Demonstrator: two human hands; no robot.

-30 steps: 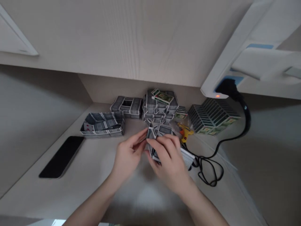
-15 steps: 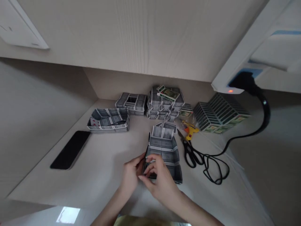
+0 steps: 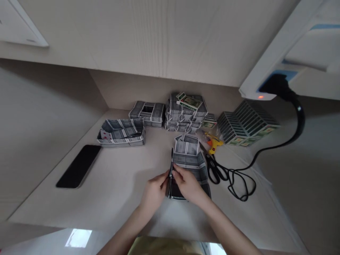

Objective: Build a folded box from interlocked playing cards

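Both of my hands are at the near end of a flat piece made of folded grey-backed playing cards [image 3: 190,161] lying on the white desk [image 3: 114,177]. My left hand [image 3: 155,191] presses against its upturned left edge from outside, fingers together. My right hand [image 3: 187,184] lies over the near part, fingers curled and pinching that same edge from inside. The far end of the piece shows two card backs side by side.
A black phone [image 3: 79,165] lies at the left. At the back are an open card tray [image 3: 121,132], a card box [image 3: 147,112], stacked card pieces [image 3: 186,113] and rows of card packs [image 3: 245,123]. A yellow glue gun [image 3: 214,143], scissors [image 3: 214,170] and a black cable [image 3: 243,184] lie at the right.
The card piece was held up in both hands, then lay flat on the desk. My hands now pinch its raised left edge near the front.
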